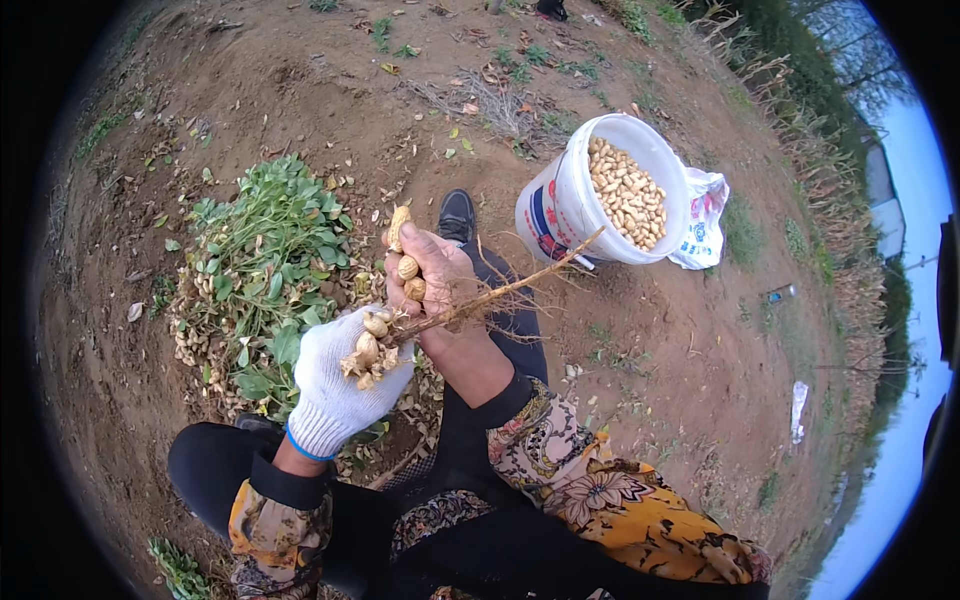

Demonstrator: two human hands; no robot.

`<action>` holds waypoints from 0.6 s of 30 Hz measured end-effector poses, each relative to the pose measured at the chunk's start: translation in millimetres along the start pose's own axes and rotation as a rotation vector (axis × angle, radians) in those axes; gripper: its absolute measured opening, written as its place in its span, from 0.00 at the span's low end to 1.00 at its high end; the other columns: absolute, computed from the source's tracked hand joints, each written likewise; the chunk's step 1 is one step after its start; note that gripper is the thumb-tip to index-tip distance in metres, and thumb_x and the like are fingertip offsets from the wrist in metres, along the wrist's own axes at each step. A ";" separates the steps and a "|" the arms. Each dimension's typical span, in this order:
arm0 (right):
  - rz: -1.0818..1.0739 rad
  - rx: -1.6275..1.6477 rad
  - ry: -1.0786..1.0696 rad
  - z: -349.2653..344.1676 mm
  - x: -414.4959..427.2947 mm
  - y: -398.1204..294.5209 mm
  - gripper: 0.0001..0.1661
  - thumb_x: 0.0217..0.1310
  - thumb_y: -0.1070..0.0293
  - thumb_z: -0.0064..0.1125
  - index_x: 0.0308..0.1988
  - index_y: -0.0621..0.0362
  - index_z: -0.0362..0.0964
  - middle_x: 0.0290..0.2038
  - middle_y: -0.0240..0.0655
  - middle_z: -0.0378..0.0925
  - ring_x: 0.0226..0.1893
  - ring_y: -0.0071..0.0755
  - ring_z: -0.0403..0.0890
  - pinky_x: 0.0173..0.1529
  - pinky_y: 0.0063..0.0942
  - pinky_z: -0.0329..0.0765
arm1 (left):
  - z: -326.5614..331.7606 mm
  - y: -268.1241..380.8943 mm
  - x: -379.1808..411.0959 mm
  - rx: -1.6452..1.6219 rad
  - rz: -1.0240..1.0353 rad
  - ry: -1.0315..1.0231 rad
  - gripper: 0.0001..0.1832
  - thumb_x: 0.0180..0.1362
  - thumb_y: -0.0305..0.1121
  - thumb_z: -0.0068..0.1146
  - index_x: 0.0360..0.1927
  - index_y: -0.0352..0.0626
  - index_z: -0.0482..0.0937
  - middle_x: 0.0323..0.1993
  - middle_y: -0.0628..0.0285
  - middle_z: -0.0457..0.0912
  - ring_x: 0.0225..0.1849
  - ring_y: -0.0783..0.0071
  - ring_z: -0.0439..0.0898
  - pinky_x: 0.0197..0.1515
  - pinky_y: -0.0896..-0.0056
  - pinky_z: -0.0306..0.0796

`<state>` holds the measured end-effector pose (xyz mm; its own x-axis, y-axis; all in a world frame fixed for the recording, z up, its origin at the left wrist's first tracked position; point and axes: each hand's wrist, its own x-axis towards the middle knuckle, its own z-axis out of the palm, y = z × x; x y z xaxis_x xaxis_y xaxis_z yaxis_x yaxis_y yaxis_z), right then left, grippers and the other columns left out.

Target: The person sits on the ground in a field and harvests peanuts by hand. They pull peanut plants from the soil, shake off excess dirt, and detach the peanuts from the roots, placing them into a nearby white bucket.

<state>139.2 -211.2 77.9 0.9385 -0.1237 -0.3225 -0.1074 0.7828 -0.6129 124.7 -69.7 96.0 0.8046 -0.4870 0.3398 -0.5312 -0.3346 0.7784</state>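
My left hand (341,375), in a white knitted glove with a blue cuff edge, grips a peanut plant by its stem end. The plant's long thin taproot (502,291) points up and right, across my right wrist. Several peanut pods (367,349) cluster at its base against the glove. Bare and just above, my right hand (439,270) is closed around several loose peanuts (408,268). One pod (398,227) sticks up by the thumb. The plant's leafy part is hidden behind my left hand.
A heap of pulled peanut plants (270,247) with leaves and pods lies left of my hands. To the right stands a white plastic bucket (551,206) of picked peanuts (626,191), with a printed plastic bag (701,217) behind it. A bottle (781,294) lies on the soil farther right.
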 end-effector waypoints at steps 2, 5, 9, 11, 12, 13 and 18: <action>-0.057 -0.048 -0.010 -2.5 -1.2 -4.1 0.15 0.64 0.62 0.56 0.37 0.65 0.68 0.19 0.30 0.67 0.08 0.19 0.62 0.11 0.15 0.58 | 4.7 -0.2 -1.4 -0.063 -0.056 -0.014 0.10 0.44 0.31 0.64 0.32 0.45 0.80 0.25 0.59 0.81 0.26 0.58 0.81 0.29 0.68 0.74; -0.148 -0.202 0.006 -6.5 -5.9 -12.6 0.14 0.62 0.64 0.59 0.36 0.65 0.68 0.18 0.28 0.67 0.08 0.17 0.63 0.11 0.15 0.59 | 10.1 1.2 -2.5 -0.084 -0.073 -0.014 0.09 0.43 0.31 0.64 0.30 0.43 0.79 0.22 0.58 0.80 0.24 0.57 0.80 0.28 0.68 0.74; -0.246 -0.411 0.070 -8.0 -8.0 -20.8 0.15 0.60 0.64 0.61 0.34 0.65 0.69 0.18 0.28 0.68 0.08 0.16 0.63 0.11 0.14 0.58 | 14.8 4.3 -3.5 -0.068 -0.054 -0.011 0.09 0.43 0.32 0.65 0.28 0.43 0.78 0.21 0.59 0.79 0.23 0.59 0.80 0.27 0.69 0.74; -0.298 -0.428 0.104 -19.1 -2.8 -30.0 0.15 0.60 0.63 0.61 0.34 0.65 0.69 0.18 0.29 0.68 0.08 0.17 0.62 0.10 0.15 0.56 | 18.3 3.3 -3.5 -0.059 0.006 -0.013 0.09 0.42 0.32 0.65 0.28 0.43 0.78 0.21 0.60 0.79 0.23 0.60 0.80 0.27 0.69 0.73; -0.322 -0.403 0.141 -25.6 0.4 -38.9 0.15 0.60 0.63 0.61 0.33 0.64 0.69 0.18 0.29 0.68 0.08 0.17 0.62 0.10 0.15 0.56 | 14.3 8.8 -6.6 -0.040 0.028 -0.057 0.09 0.42 0.30 0.64 0.28 0.42 0.78 0.21 0.60 0.79 0.23 0.59 0.80 0.28 0.68 0.73; -0.339 -0.303 0.211 -37.1 7.8 -63.2 0.14 0.60 0.63 0.61 0.33 0.64 0.69 0.19 0.29 0.68 0.08 0.17 0.61 0.09 0.15 0.54 | 10.1 14.7 -12.6 -0.022 0.050 -0.098 0.08 0.41 0.28 0.64 0.27 0.41 0.79 0.21 0.59 0.79 0.24 0.58 0.80 0.30 0.67 0.73; -0.711 -0.650 0.366 -89.0 20.7 -176.2 0.14 0.64 0.62 0.56 0.31 0.61 0.67 0.18 0.28 0.65 0.10 0.18 0.63 0.11 0.14 0.54 | -10.5 -4.3 -38.9 0.165 0.000 -0.014 0.09 0.42 0.31 0.66 0.28 0.44 0.77 0.21 0.61 0.78 0.23 0.59 0.79 0.28 0.67 0.73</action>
<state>148.4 -405.9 115.1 0.7086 -0.6927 0.1341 0.1747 -0.0119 -0.9845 98.4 -40.9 85.0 0.8015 -0.4976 0.3316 -0.5685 -0.4622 0.6806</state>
